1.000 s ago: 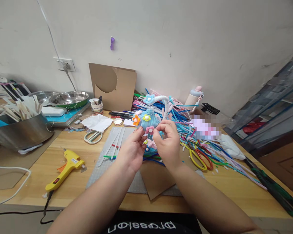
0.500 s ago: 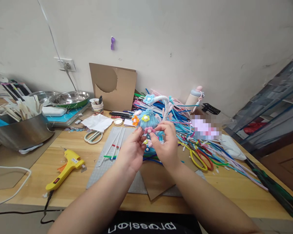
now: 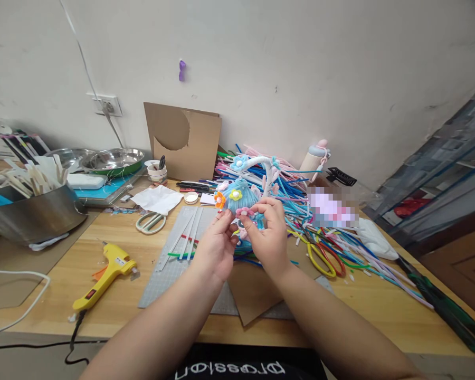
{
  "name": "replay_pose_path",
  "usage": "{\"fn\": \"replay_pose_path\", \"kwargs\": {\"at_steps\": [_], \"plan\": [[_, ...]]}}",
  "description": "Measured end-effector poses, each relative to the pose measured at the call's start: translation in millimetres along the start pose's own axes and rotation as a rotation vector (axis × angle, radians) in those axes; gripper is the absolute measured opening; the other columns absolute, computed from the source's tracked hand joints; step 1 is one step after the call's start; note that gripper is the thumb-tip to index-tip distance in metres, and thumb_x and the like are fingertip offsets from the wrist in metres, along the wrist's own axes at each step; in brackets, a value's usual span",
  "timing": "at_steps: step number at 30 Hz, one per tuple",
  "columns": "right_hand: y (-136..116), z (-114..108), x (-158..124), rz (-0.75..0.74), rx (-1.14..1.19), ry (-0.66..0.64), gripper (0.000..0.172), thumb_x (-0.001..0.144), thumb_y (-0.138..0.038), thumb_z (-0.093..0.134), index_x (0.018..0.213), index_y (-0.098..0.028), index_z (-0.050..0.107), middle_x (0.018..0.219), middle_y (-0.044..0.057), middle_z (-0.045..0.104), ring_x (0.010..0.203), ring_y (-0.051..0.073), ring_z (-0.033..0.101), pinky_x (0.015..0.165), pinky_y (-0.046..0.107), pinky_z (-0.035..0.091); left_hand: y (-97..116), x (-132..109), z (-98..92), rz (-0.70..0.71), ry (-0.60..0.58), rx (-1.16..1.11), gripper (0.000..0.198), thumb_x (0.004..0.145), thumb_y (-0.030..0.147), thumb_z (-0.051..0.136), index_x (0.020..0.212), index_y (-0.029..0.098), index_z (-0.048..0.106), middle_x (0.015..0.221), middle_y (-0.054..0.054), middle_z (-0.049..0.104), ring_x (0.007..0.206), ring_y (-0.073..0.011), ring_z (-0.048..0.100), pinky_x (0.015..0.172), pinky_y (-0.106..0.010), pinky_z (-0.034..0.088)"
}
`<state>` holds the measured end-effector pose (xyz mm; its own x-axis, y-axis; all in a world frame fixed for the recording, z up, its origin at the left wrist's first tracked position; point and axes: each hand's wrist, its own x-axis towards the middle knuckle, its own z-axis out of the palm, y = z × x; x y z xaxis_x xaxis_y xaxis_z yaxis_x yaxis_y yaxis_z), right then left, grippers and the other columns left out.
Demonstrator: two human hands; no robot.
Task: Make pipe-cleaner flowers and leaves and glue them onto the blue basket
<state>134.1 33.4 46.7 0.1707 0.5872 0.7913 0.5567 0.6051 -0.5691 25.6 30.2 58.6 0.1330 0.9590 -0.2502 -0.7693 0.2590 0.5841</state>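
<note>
In the middle of the head view stands a pipe-cleaner craft: a blue dome (image 3: 240,194) with orange and yellow flowers, beneath a white arch (image 3: 266,171) that bears blue flowers. My left hand (image 3: 217,245) is closed at the dome's lower left edge, thumb and fingers gripping the craft. From the other side my right hand (image 3: 269,235) pinches a pink flower (image 3: 244,211) against the dome's front rim. The lower part of the craft is mostly hidden behind my hands. Under it lie a piece of cardboard (image 3: 253,295) and a grey cutting mat (image 3: 158,285).
A yellow glue gun (image 3: 106,274) lies to the left, near scissors (image 3: 151,222) and a metal pot (image 3: 35,214) of sticks. Behind and right spread loose pipe cleaners (image 3: 293,195), with yellow-handled scissors (image 3: 320,261) among them. Cut cardboard (image 3: 200,142) leans on the wall.
The pink flower has tipped, so its face shows less than before. My right fingers have shifted slightly over it; my left hand stays by the craft.
</note>
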Motion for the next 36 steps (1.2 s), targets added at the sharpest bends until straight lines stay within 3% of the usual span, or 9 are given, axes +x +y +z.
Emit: {"fn": "replay_pose_path", "kwargs": {"at_steps": [17, 30, 36], "plan": [[0.5, -1.4, 0.6, 0.000, 0.044, -0.023, 0.006, 0.083, -0.023, 0.060, 0.081, -0.021, 0.056, 0.089, 0.003, 0.052, 0.093, 0.019, 0.052, 0.087, 0.036, 0.042, -1.6, 3.7, -3.3, 0.005, 0.015, -0.012, 0.006, 0.081, 0.020, 0.062, 0.082, 0.014, 0.062, 0.077, 0.000, 0.063, 0.056, -0.0051, 0.053, 0.044, -0.017, 0.035], [4.8, 0.3, 3.6, 0.168, 0.090, -0.046, 0.009, 0.082, -0.025, 0.060, 0.076, -0.020, 0.055, 0.089, 0.003, 0.052, 0.092, 0.019, 0.052, 0.083, 0.035, 0.042, -6.2, 2.8, -4.9, -0.021, 0.019, -0.013, 0.006, 0.078, 0.019, 0.066, 0.081, 0.015, 0.063, 0.071, 0.002, 0.062, 0.051, -0.0046, 0.051, 0.045, -0.017, 0.036], [4.5, -4.2, -0.5, 0.034, 0.138, 0.017, 0.007, 0.084, -0.026, 0.058, 0.087, -0.021, 0.054, 0.092, 0.004, 0.052, 0.092, 0.019, 0.053, 0.085, 0.038, 0.043, -0.8, 0.5, -0.5, -0.036, 0.028, -0.033, 0.005, 0.080, 0.020, 0.064, 0.079, 0.014, 0.063, 0.070, 0.001, 0.064, 0.052, -0.0053, 0.053, 0.046, -0.017, 0.037]]}}
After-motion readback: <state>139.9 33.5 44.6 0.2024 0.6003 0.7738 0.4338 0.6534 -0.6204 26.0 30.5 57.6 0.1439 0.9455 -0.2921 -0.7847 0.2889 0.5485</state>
